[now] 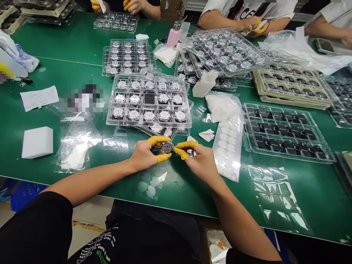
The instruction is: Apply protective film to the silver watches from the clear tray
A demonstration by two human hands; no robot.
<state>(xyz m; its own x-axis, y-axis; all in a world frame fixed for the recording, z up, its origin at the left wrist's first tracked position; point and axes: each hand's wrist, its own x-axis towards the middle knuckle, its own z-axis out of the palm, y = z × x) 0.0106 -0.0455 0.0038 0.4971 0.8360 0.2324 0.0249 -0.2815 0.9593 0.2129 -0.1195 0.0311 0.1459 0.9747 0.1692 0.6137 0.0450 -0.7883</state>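
Observation:
My left hand (pixel 144 154) and my right hand (pixel 199 159) meet over the green table (pixel 82 47), both wearing yellow finger cots. Between their fingertips they pinch a small round metal watch case (pixel 166 147), held just above the table. Right behind it stands a clear tray (pixel 150 104) of several round watch cases, with one cell showing dark. A sheet of white round stickers (pixel 228 146) lies beside my right hand. A few loose clear round films (pixel 148 185) lie on the table under my wrists.
A white foam block (pixel 37 142) and clear plastic bags (pixel 77 146) lie at left. More trays (pixel 128 55) sit behind; a tray of dark parts (pixel 286 132) at right. A white bottle (pixel 205 83) and pink bottle (pixel 174 35) stand mid-table. Other people's hands (pixel 253 24) work at the far edge.

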